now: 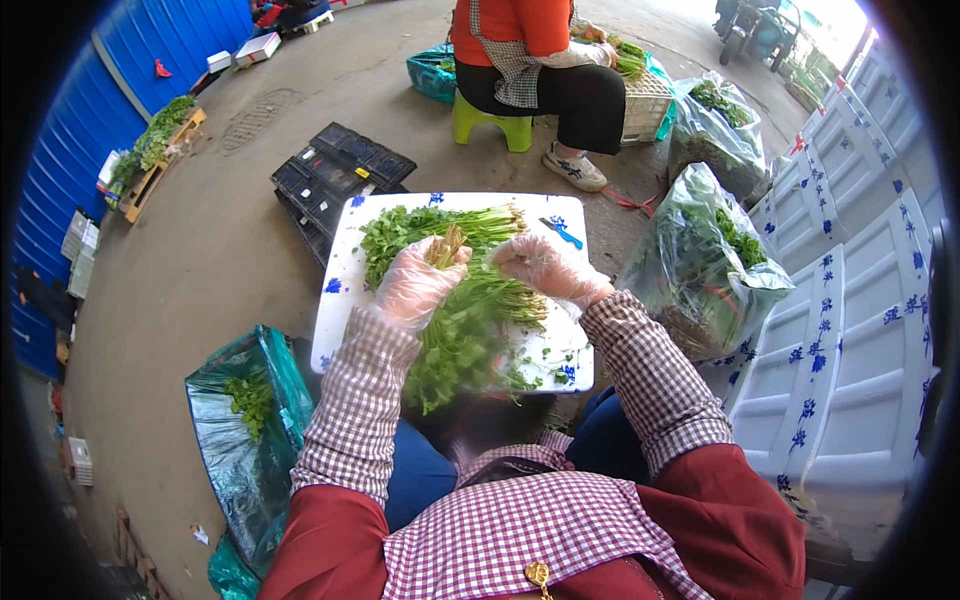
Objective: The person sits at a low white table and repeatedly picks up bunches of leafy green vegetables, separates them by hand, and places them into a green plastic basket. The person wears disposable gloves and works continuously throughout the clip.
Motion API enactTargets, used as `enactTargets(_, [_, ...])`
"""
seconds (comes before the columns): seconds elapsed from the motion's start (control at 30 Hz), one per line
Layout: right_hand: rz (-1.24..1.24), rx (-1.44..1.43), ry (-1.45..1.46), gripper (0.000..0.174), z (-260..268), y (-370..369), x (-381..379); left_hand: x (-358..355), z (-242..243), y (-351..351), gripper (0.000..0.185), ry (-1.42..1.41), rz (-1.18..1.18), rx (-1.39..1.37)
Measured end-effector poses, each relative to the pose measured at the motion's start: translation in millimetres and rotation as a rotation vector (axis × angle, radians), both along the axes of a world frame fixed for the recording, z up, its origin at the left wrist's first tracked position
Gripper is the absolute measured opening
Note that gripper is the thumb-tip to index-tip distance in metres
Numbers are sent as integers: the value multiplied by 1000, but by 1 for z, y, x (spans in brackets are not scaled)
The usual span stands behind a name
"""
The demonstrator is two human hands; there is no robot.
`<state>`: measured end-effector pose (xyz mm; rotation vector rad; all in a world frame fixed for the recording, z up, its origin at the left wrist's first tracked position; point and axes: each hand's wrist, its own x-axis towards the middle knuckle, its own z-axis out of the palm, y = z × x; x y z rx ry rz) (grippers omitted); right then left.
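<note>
My left hand (418,289), in a clear plastic glove, grips a bunch of leafy herbs, apparently coriander (448,247), with its brownish root ends up. Leafy stems hang blurred below that hand. My right hand (553,271), also gloved, is raised just right of the bunch with its fingertips drawn together. Whether something thin is pinched there cannot be made out. Under both hands, more coriander (427,225) lies on a white foam board (341,315) with blue markings, roots towards the right. A blue-handled knife (562,232) rests near the board's far right corner.
A black plastic crate (337,161) stands beyond the board's left. At left is a green plastic bag (289,375) with greens; a clear bag of greens (701,262) stands right. White foam boxes (817,360) line the right side. Ahead, a person (525,67) sits on a green stool (491,129).
</note>
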<state>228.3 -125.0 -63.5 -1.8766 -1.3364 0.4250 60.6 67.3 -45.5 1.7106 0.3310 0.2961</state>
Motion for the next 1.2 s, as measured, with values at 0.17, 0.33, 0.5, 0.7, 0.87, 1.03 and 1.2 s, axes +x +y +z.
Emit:
enactTargets(0.17, [4, 37, 284, 16, -15, -4, 5, 3, 8, -10, 16, 135, -107, 47])
enactTargets(0.33, [-71, 86, 441, 17, -10, -3, -8, -4, 15, -13, 16, 155, -112, -129])
enactTargets(0.5, [-220, 192, 738, 15, 8, -21, 10, 0, 0, 9, 14, 71, 5, -256])
enactTargets(0.7, [-33, -78, 513, 38, 20, -20, -22, 2, -5, 0, 17, 48, -13, -267])
enactTargets(0.87, [-219, -97, 470, 36, 44, -7, -47, 0, -9, -8, 18, 26, -30, -150])
enactTargets(1.03, [-89, -253, 275, 30, 57, -13, -38, -1, 4, -8, 13, 86, 56, -23])
enactTargets(1.2, [284, -412, 152, 29, 30, -20, -14, -6, 8, -4, 13, 95, 69, 75])
